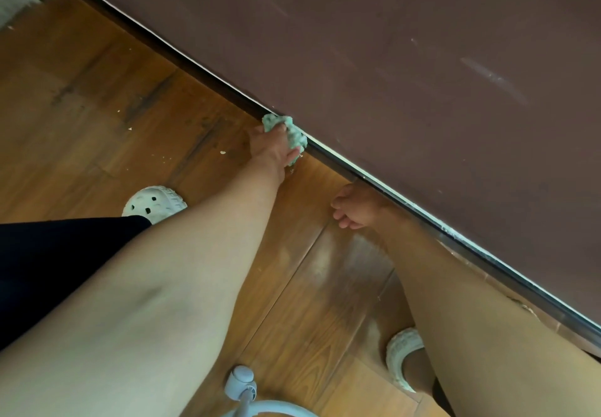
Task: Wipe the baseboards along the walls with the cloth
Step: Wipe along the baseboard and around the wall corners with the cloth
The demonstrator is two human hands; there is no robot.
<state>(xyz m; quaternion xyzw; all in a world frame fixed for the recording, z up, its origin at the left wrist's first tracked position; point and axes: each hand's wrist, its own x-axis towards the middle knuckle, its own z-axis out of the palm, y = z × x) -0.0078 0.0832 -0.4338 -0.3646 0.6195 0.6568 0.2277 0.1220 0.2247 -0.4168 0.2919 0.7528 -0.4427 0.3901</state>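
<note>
Cloth (294,135) gripped in left hand (273,148), pressed to baseboard (487,267). Unwiped run up-left. Right hand (356,208) loosely curled, empty.

Left arm stretches out, left grip (272,150) clutching the cloth (297,137); right grip (356,206) hangs loosely curled.

The cloth (290,133) lies against the baseboard (208,74), between wall (422,59) and floor (97,91).
</note>
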